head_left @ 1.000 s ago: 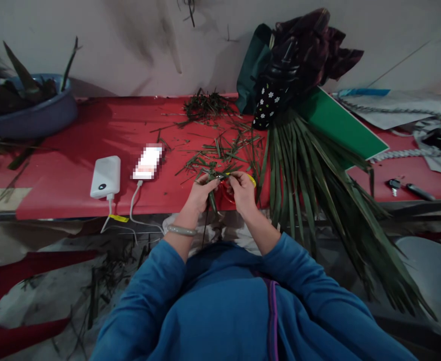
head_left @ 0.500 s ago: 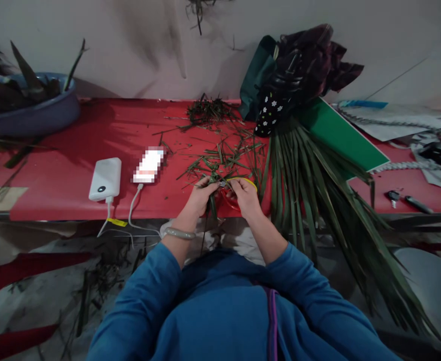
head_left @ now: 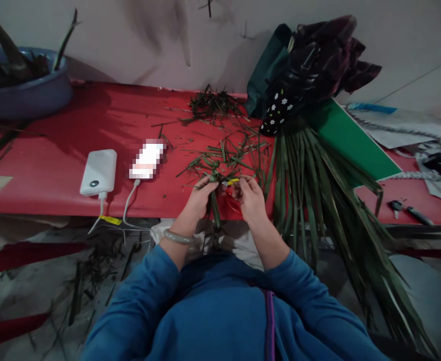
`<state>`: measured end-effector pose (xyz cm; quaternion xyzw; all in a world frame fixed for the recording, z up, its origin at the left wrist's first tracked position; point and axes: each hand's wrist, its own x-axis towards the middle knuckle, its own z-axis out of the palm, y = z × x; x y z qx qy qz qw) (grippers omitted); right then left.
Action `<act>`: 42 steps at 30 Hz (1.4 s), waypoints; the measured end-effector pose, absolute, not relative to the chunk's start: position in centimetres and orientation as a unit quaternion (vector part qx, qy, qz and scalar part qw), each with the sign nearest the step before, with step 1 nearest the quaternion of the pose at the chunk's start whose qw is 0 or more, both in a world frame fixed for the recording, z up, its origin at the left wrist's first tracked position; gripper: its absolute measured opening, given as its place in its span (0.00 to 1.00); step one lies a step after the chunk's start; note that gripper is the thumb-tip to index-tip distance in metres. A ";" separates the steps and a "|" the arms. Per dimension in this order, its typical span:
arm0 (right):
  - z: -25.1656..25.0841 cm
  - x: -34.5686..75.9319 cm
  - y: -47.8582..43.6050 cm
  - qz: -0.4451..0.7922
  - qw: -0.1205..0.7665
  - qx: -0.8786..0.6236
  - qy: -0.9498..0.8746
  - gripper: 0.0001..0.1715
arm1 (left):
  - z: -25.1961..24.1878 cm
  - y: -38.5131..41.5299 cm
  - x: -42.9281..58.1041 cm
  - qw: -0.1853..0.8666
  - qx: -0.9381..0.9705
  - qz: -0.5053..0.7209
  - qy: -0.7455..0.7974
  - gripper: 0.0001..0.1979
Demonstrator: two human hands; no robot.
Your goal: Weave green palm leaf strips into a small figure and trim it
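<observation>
My left hand (head_left: 201, 196) pinches a green leaf strip (head_left: 215, 208) that hangs down over the front edge of the red table (head_left: 55, 170). Close beside it, my right hand (head_left: 249, 196) is closed on the same strip's folded top, where a small yellow piece (head_left: 232, 181) shows between the fingers. Something red (head_left: 231, 203) lies under my right hand; I cannot make out what it is. A pale bangle (head_left: 178, 237) sits on my left wrist. Both sleeves are blue.
Long palm leaves (head_left: 318, 200) hang off the table at the right beside a green board (head_left: 350, 143) and dark cloth (head_left: 310, 60). Leaf trimmings (head_left: 220, 145), a white power bank (head_left: 94, 173) and a phone (head_left: 145, 160) lie left. A blue basin (head_left: 25, 93) stands far left.
The view has shifted slightly right and down. My hands stay together on the leaf strip; the yellow band seen beside my right hand earlier is now mostly hidden.
</observation>
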<state>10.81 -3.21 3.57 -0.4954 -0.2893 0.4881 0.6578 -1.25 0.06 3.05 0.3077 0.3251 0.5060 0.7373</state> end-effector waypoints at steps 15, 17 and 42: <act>3.9 9.2 -5.5 0.569 0.401 -0.536 -0.478 0.10 | 6.7 0.5 -1.4 0.717 0.277 0.575 0.279 0.12; 3.7 9.2 -5.7 0.562 0.452 -0.537 -0.437 0.12 | 6.7 0.4 -1.5 0.723 0.293 0.568 0.262 0.11; 1.3 8.9 -8.8 0.582 0.466 -0.539 -0.393 0.12 | 7.1 0.2 -1.3 0.647 0.314 0.605 0.342 0.07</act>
